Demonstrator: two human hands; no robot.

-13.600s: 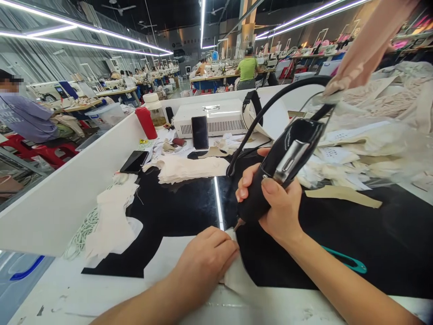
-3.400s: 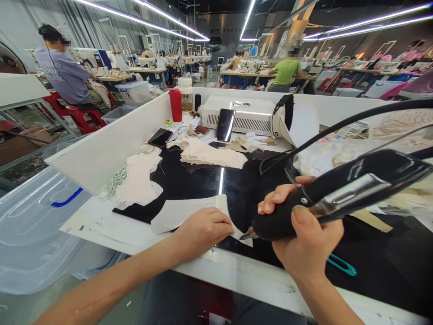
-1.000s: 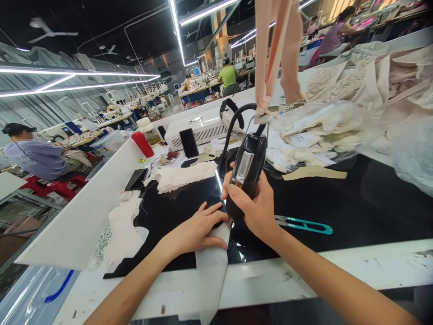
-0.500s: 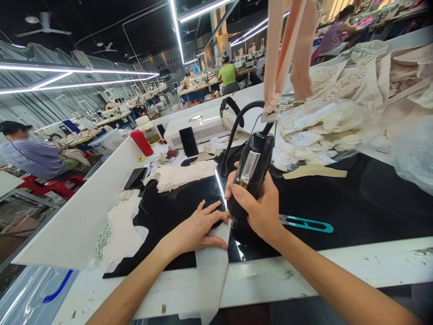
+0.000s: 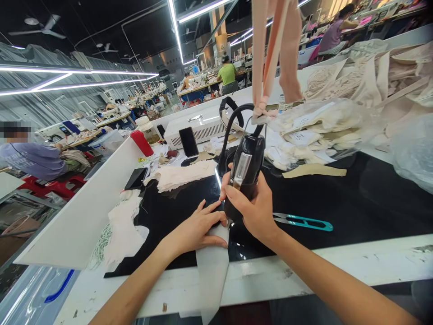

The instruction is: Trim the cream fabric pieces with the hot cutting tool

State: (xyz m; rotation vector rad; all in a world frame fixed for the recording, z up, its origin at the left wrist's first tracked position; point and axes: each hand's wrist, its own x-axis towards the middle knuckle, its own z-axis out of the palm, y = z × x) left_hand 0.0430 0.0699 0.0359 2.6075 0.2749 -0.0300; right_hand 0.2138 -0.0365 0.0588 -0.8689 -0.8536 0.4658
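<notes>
My right hand is wrapped around a black corded power tool with a metal plate on its side. The tool stands nearly upright, its lower end beside the fingertips of my left hand. That hand lies flat with spread fingers, pressing a pale fabric strip onto the black work surface. The strip hangs over the table's front edge. Knotted pink fabric bands run up from the tool's top. Right of my right hand lie teal-handled thread snips. The tool's working tip is hidden.
A stack of pale fabric pieces, a dark phone and a standing phone are beyond my left hand. Fabric in plastic bags piles up at right. A white side board bounds the left. People sit at machines farther off.
My right hand and the power tool have shifted slightly left, closer to my left fingertips. The pink bands swung left with it. My left hand stays in place.
</notes>
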